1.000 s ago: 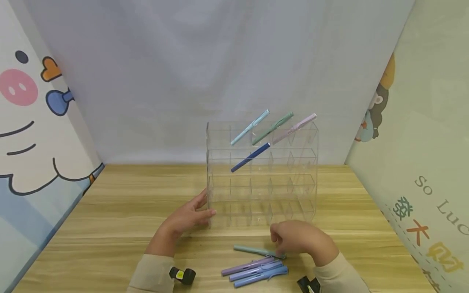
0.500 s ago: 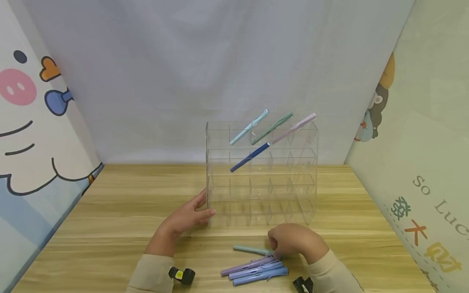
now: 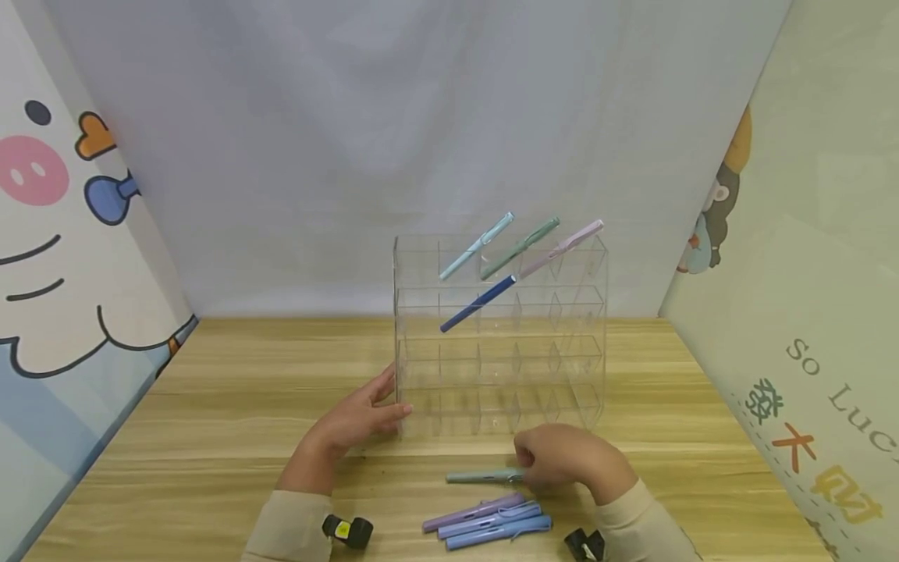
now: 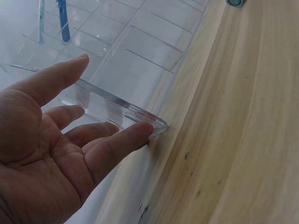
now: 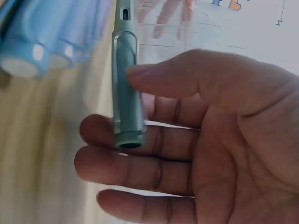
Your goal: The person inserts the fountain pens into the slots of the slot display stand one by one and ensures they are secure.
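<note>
A clear acrylic pen rack with tiered compartments stands upright on the table. My left hand holds its lower left side, with the thumb at the front edge and the other fingers by the side panel. My right hand pinches a pale green pen at its cap end, in front of the rack. In the right wrist view, the thumb lies on the clip side of the green pen, the fingers behind it. Nearer me lie a purple pen, a lavender-blue pen and a blue pen.
Leaning in the rack's top row are a light blue pen, a dark green pen and a pink pen. A dark blue pen leans one row lower. A pale curtain hangs behind the wooden table.
My right hand has shifted slightly left along the green pen's cap end, and the pen has turned to lie straighter across the view. My left hand stays at the rack.
</note>
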Demonstrator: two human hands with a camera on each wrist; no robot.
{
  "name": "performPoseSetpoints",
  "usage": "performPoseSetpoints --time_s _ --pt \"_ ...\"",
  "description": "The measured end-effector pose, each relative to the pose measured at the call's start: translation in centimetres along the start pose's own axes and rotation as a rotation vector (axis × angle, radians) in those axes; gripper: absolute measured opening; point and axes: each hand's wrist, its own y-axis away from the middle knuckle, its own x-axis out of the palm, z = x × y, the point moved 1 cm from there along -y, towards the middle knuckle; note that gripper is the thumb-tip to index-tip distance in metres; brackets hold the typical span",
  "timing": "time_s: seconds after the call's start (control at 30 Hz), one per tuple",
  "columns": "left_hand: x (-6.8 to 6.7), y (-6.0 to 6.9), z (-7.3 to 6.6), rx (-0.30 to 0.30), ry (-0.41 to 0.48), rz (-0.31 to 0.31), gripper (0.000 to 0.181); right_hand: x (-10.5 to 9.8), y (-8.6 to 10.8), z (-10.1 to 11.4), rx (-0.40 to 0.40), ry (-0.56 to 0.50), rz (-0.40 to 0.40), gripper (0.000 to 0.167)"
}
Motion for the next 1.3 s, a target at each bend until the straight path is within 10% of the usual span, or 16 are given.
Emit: performPoseSetpoints --time_s 0.93,1.3 --pt "0.0 0.1 0.0 -0.001 -0.016 -0.009 0.087 -2.3 0.3 1.9 -0.249 -0.134 -0.319 0.015" --pt "0.0 0.0 0.0 0.000 0.005 0.005 0.087 -1.4 -0.4 2.4 -0.311 -0.148 -0.330 0.019"
